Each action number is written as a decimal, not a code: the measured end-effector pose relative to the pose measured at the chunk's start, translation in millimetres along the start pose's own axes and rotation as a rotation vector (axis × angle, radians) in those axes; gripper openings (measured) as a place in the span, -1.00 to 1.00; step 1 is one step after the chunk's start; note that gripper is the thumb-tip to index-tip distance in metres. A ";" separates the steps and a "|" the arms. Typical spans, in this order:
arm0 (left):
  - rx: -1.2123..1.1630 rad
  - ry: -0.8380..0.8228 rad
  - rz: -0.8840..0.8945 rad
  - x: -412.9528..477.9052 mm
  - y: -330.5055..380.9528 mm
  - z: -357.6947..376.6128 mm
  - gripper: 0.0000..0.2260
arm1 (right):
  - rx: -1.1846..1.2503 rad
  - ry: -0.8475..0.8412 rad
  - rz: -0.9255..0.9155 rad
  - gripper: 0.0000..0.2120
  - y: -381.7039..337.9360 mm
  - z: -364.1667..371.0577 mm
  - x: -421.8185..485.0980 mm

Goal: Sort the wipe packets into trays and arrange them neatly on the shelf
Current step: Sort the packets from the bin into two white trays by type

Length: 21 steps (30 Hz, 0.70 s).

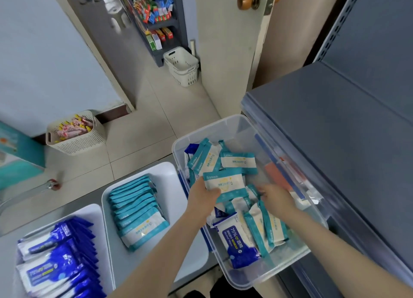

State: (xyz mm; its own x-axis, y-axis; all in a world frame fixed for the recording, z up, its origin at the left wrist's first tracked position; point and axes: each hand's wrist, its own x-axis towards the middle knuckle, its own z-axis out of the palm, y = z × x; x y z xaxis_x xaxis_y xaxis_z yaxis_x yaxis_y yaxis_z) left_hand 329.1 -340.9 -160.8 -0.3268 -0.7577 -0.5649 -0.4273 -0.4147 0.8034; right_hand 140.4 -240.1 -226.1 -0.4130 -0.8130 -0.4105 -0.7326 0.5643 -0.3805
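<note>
A clear plastic bin (225, 273) holds a loose heap of teal wipe packets and a dark blue packet (238, 242). My left hand (202, 196) grips one teal packet (223, 182) above the heap. My right hand (276, 199) reaches into the bin, its fingers curled among the teal packets; I cannot tell whether it holds one. A white tray (172, 181) left of the bin carries a neat row of teal packets (136, 210). Another white tray (93, 210) at the lower left carries a row of dark blue packets (60, 257).
A dark grey shelf (335, 128) runs along the right, touching the bin. On the floor stand a cream basket of snacks (76, 134) and stacked empty cream baskets (182, 66). An open door (225, 40) and a far stocked rack (156, 18) lie ahead.
</note>
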 end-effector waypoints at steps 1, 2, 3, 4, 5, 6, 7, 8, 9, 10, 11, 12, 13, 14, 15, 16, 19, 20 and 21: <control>0.039 0.003 0.025 -1.4 0.0 -0.5 -0.65 | -0.093 -0.066 0.038 -0.62 7.8 4.3 0.9; 0.075 0.005 0.043 -2.6 0.2 -1.5 -0.64 | -0.160 -0.125 0.057 -0.64 12.2 8.6 -0.7; 0.101 0.011 0.058 -3.7 0.0 -2.6 -0.63 | -0.197 -0.160 0.064 -0.68 16.1 13.8 -2.4; 0.112 0.017 0.066 -4.2 -0.1 -3.7 -0.63 | -0.225 -0.169 0.069 -0.72 19.6 18.4 -3.3; 0.104 0.021 0.072 -4.8 -0.6 -5.0 -0.63 | -0.248 -0.159 0.079 -0.75 20.5 19.9 -3.6; 0.079 0.025 0.069 -5.2 -1.4 -6.9 -0.63 | -0.264 -0.143 0.090 -0.78 18.6 16.6 -4.7; 0.047 0.028 0.062 -5.5 -2.2 -9.1 -0.65 | -0.275 -0.128 0.094 -0.81 17.0 13.0 -4.1; 0.017 0.034 0.055 -5.7 -2.9 -11.5 -0.67 | -0.270 -0.126 0.085 -0.85 14.6 8.2 -4.6; -0.001 0.042 0.051 -6.3 -4.0 -13.9 -0.69 | -0.249 -0.135 0.064 -0.89 12.1 3.1 -5.1; -0.003 0.052 0.051 -6.6 -4.9 -16.3 -0.71 | -0.216 -0.143 0.028 -0.91 8.0 -2.5 -5.7; 0.009 0.061 0.052 -6.5 -6.2 -18.4 -0.72 | -0.165 -0.141 -0.021 -0.89 2.7 -7.4 -6.1; 0.030 0.067 0.057 -6.3 -7.8 -20.2 -0.74 | -0.102 -0.135 -0.068 -0.83 -4.5 -13.6 -6.8; 0.052 0.067 0.064 -6.3 -8.8 -21.4 -0.76 | -0.024 -0.117 -0.113 -0.77 -13.0 -20.0 -6.9; 0.074 0.060 0.070 -6.5 -9.5 -21.9 -0.77 | 0.062 -0.089 -0.151 -0.77 -22.8 -26.9 -7.2; 0.091 0.049 0.075 -7.2 -9.8 -21.9 -0.79 | 0.131 -0.047 -0.179 -0.83 -33.0 -33.4 -6.9; 0.096 0.040 0.072 -8.0 -10.0 -21.3 -0.83 | 0.161 0.002 -0.187 -0.90 -43.8 -39.7 -6.3; 0.000 -0.018 0.028 -14.5 -7.9 -17.3 -0.91 | 0.203 0.101 -0.177 -0.93 -70.0 -50.1 -2.7; -0.033 -0.050 0.011 -16.9 -7.5 -15.9 -0.91 | 0.240 0.116 -0.172 -0.88 -75.8 -50.8 -1.5; -0.050 -0.078 0.004 -18.9 -8.0 -15.0 -0.87 | 0.269 0.126 -0.169 -0.81 -80.8 -51.2 -0.9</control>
State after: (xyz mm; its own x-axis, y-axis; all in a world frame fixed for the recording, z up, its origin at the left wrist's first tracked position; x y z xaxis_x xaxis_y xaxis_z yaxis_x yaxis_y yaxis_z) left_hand 351.4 -330.8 -153.8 -0.3936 -0.7189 -0.5729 -0.3834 -0.4380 0.8131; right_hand 172.3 -292.4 -152.6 -0.3738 -0.9002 -0.2234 -0.6348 0.4240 -0.6460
